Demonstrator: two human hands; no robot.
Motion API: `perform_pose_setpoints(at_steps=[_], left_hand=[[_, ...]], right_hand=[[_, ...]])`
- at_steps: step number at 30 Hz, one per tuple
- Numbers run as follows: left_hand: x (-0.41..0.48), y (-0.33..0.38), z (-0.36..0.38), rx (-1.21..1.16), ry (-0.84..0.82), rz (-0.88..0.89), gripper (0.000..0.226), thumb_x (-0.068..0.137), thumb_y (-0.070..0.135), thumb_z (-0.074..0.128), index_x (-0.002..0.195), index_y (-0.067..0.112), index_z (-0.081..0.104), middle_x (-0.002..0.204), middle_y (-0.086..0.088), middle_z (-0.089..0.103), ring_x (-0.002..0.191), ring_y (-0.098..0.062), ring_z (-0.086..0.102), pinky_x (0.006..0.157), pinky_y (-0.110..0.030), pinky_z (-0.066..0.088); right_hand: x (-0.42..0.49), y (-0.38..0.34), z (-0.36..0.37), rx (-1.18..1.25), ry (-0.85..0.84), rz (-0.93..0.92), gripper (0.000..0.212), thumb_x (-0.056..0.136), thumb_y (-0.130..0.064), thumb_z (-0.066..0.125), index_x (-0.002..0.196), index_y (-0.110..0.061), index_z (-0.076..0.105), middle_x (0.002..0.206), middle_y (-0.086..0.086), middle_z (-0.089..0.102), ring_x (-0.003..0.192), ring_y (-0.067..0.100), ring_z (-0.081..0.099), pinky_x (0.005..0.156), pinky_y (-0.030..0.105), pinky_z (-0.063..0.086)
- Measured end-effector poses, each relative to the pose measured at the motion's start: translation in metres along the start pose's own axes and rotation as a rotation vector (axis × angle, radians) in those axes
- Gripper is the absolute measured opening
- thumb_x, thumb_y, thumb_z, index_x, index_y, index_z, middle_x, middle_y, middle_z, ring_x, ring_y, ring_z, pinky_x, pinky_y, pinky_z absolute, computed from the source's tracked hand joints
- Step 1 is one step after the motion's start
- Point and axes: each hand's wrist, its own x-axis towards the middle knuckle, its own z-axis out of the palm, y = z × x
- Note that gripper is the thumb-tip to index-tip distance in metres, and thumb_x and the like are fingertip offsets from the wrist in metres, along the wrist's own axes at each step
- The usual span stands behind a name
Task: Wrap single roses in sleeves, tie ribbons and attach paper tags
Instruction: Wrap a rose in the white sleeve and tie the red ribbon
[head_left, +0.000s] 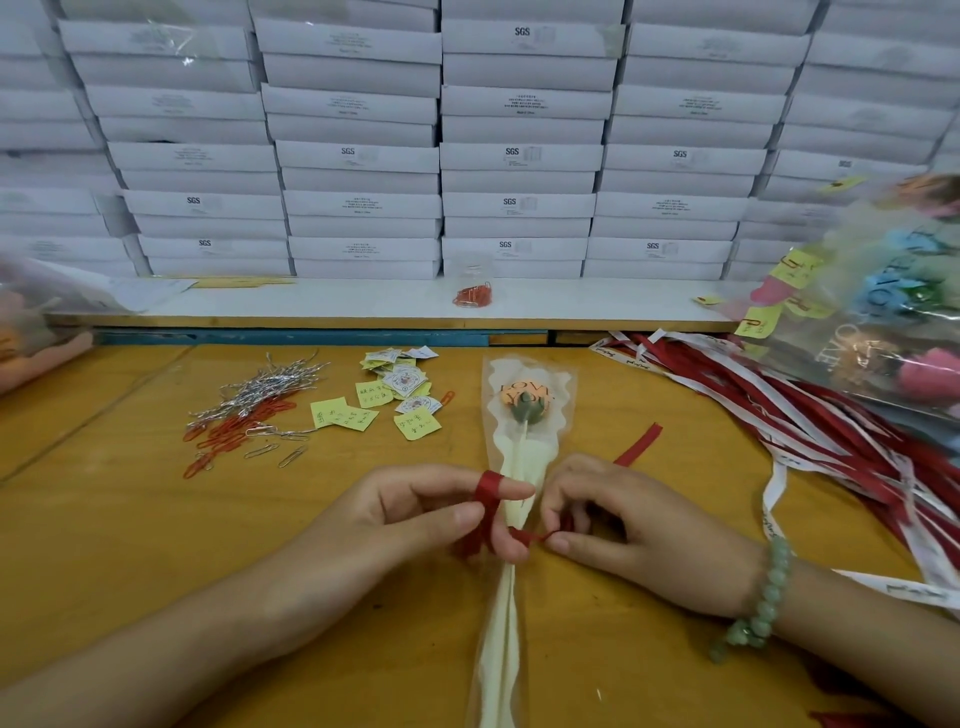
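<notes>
On the bench (130, 519), the sleeved rose (524, 405) lies between both hands, the left hand (415, 514) with red ribbon (488, 486) looped round its forefinger, the right hand (623, 525) pinching the ribbon's other end.

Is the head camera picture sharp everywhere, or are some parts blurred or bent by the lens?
In the head view, the centre is fairly sharp: both hands, left and right, the red ribbon and the sleeved rose. The wide lens bows the white box stacks outward. The wrapped flowers at the right edge are blurred. Light is soft and even, with faint shadows.
</notes>
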Motion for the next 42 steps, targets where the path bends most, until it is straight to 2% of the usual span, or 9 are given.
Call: perform_pose_setpoints(at_steps=[6,10,16,24,28,32,36,39,42], left_hand=[[0.005,-0.004,0.006,0.012,0.095,-0.040,0.027,0.092,0.023,0.054,0.112,0.023,0.072,0.076,-0.004,0.068,0.066,-0.013,0.064,0.066,-0.021,0.053],[0.010,-0.005,0.009,-0.052,0.100,-0.047,0.028,0.091,0.019,0.053,0.114,0.023,0.070,0.079,-0.007,0.066,0.059,-0.016,0.064,0.051,-0.019,0.049],[0.010,-0.006,0.011,-0.071,0.101,-0.021,0.028,0.093,0.022,0.051,0.115,0.026,0.068,0.074,-0.008,0.065,0.048,-0.020,0.063,0.040,-0.021,0.047],[0.010,-0.008,0.014,0.034,0.054,-0.048,0.029,0.095,0.026,0.045,0.109,0.024,0.070,0.064,0.000,0.059,0.047,-0.012,0.050,0.043,-0.018,0.041],[0.009,-0.008,0.015,0.085,0.027,-0.040,0.028,0.098,0.023,0.043,0.110,0.025,0.069,0.064,0.002,0.053,0.047,-0.010,0.044,0.045,-0.019,0.037],[0.006,-0.007,0.017,0.193,0.010,-0.063,0.023,0.101,0.024,0.043,0.097,0.022,0.066,0.063,0.008,0.048,0.051,-0.005,0.041,0.049,-0.018,0.035],[0.005,-0.005,0.017,0.204,-0.026,-0.099,0.022,0.090,0.019,0.046,0.096,0.016,0.066,0.064,0.008,0.048,0.054,-0.003,0.040,0.054,-0.017,0.035],[0.004,-0.004,0.015,0.213,-0.054,-0.070,0.020,0.091,0.022,0.054,0.106,0.019,0.068,0.076,0.010,0.062,0.065,-0.001,0.054,0.061,-0.015,0.043],[0.004,-0.007,0.014,0.308,-0.023,-0.054,0.023,0.089,0.042,0.062,0.106,0.027,0.069,0.097,-0.004,0.070,0.086,-0.023,0.062,0.075,-0.033,0.050]], right_hand=[[-0.001,-0.002,0.001,-0.026,0.023,-0.040,0.004,0.093,-0.023,0.059,0.090,-0.024,0.059,0.090,-0.017,0.052,0.083,0.009,0.051,0.072,0.013,0.041],[-0.002,-0.004,0.002,0.018,0.035,-0.041,0.004,0.095,-0.025,0.056,0.093,-0.028,0.054,0.084,-0.012,0.055,0.077,0.010,0.053,0.067,0.012,0.040],[-0.001,-0.004,0.002,0.101,0.045,-0.043,0.009,0.095,-0.022,0.055,0.101,-0.027,0.051,0.075,-0.009,0.055,0.065,0.007,0.049,0.061,0.013,0.037],[0.000,-0.012,-0.001,0.688,0.008,0.116,0.024,0.083,-0.023,0.066,0.099,-0.009,0.055,0.070,-0.003,0.063,0.056,0.013,0.061,0.046,0.019,0.042],[-0.001,-0.020,0.002,0.924,-0.047,0.134,0.021,0.083,-0.014,0.067,0.100,-0.007,0.055,0.077,0.004,0.068,0.068,0.016,0.067,0.047,0.019,0.047],[-0.002,-0.025,0.005,1.167,-0.061,0.155,0.022,0.085,-0.020,0.063,0.100,-0.006,0.057,0.096,0.016,0.069,0.088,0.026,0.070,0.049,0.020,0.050],[-0.003,-0.024,0.005,1.262,-0.042,0.093,0.023,0.088,-0.021,0.057,0.104,-0.005,0.055,0.115,0.024,0.065,0.107,0.031,0.065,0.048,0.020,0.049],[-0.003,-0.025,0.005,1.244,-0.043,0.050,0.023,0.091,-0.019,0.052,0.108,-0.005,0.055,0.119,0.023,0.064,0.110,0.030,0.064,0.046,0.018,0.047],[-0.003,-0.026,0.005,1.185,-0.052,0.014,0.024,0.092,-0.018,0.051,0.109,-0.003,0.057,0.121,0.021,0.064,0.109,0.026,0.065,0.046,0.019,0.044]])
